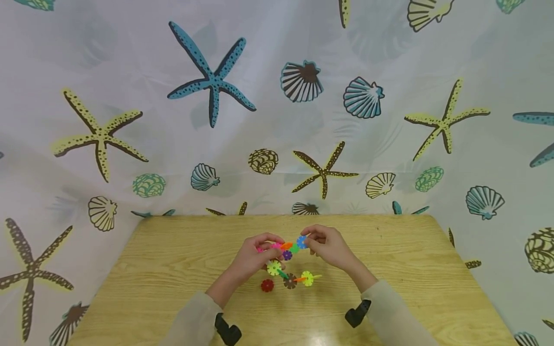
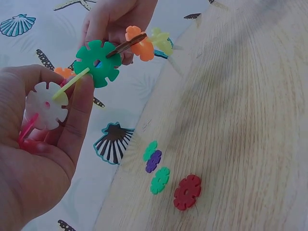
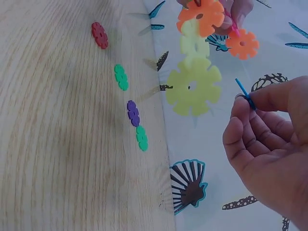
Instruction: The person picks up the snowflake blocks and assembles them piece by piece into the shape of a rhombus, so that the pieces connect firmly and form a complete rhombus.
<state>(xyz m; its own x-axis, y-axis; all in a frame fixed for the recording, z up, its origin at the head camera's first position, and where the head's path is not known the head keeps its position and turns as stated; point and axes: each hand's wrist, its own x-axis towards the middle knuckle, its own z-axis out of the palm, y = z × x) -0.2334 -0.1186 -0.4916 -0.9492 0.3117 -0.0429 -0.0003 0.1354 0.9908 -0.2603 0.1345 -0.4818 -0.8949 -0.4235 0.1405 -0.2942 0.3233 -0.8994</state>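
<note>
My left hand (image 1: pixel 256 252) holds a chain of slotted flower-shaped plastic discs, with fingers curled about its near end. In the left wrist view a white disc (image 2: pixel 44 107) lies within the grip. A green disc (image 2: pixel 98 72), a brown disc (image 2: pixel 126 44) and an orange disc (image 2: pixel 140 47) follow along the chain. Its yellow discs (image 1: pixel 307 278) hang toward the right in the head view. Between thumb and forefinger my right hand (image 1: pixel 327 246) pinches a single blue disc (image 1: pixel 301 241), seen edge-on in the right wrist view. The blue disc is apart from the chain's yellow end.
Loose on the wooden table (image 1: pixel 173 278) lie a red disc (image 1: pixel 267 285), a purple disc (image 3: pixel 133 113) and two green discs (image 3: pixel 121 77), the latter three in a rough row. A curtain (image 1: pixel 259 129) printed with starfish and shells surrounds the table's back and sides.
</note>
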